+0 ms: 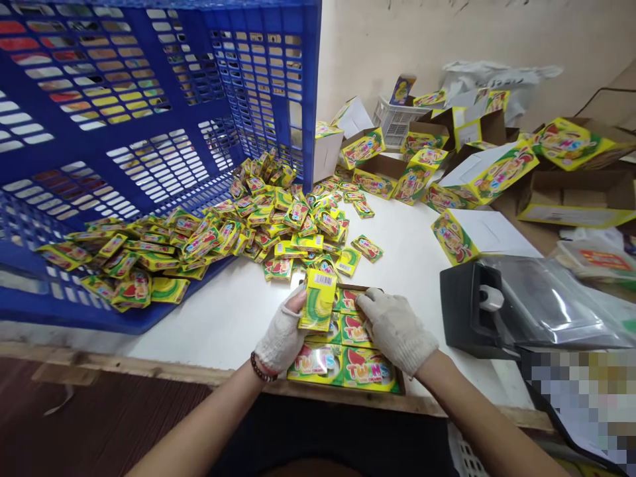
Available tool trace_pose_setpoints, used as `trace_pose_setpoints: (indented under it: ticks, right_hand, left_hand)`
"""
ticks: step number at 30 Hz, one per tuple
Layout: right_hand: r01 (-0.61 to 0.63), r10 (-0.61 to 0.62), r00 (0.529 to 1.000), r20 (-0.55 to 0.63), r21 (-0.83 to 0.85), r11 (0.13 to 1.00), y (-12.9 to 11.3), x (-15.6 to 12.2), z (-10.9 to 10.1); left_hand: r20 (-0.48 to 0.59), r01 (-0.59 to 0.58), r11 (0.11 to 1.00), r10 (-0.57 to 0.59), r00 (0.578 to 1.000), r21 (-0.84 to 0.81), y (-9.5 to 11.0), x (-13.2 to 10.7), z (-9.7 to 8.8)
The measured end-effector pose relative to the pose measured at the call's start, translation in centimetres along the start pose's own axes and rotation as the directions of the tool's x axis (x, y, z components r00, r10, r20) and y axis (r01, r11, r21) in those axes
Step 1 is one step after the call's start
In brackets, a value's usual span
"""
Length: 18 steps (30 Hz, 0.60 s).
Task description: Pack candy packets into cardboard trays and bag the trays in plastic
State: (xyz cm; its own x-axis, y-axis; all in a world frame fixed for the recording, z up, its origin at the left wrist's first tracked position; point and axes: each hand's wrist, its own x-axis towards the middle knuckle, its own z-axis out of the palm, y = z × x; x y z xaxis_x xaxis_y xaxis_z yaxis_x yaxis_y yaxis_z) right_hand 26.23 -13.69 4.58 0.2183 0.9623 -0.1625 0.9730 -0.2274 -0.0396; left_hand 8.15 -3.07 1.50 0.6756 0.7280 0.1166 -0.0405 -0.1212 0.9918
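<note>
My left hand [284,336], in a white knit glove with bare fingertips, is closed on a small candy box [319,298], tilted with its barcode side up. It is over the left part of an open carton [400,383] at the table's front edge. Rows of small candy boxes marked "TWINS" [368,368] lie face up in the carton. My right hand [400,328], also gloved, has its fingers curled down onto a candy box [348,300] in the carton's far right corner. Beyond the carton is a heap of loose candy boxes [298,215].
A blue plastic crate [313,93] lies tipped on its side at left, candy boxes spilling out. Empty display cartons [380,179] are piled at back right, near a white basket [395,119]. A black tape dispenser [460,308] with clear film stands right of my hand.
</note>
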Motion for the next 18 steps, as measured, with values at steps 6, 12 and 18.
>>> trace_pose_setpoints:
  ticks: [6,12,18]
  right_hand:
    - [0.079,0.082,0.98,-0.182,0.73,0.679,-0.7,-1.8,-1.4]
    - [0.032,0.063,0.994,-0.084,0.819,0.573,-4.1,-3.4,1.2]
    - [0.26,0.029,0.893,-0.449,0.567,0.782,-6.7,-4.3,4.4]
  left_hand:
    - [0.247,-0.307,0.898,0.235,0.94,0.313,2.5,-1.2,0.0]
    - [0.21,-0.406,0.782,0.348,0.914,0.473,2.7,-1.7,-2.0]
    - [-0.297,0.202,0.613,0.055,0.953,0.764,-1.8,5.5,-5.5]
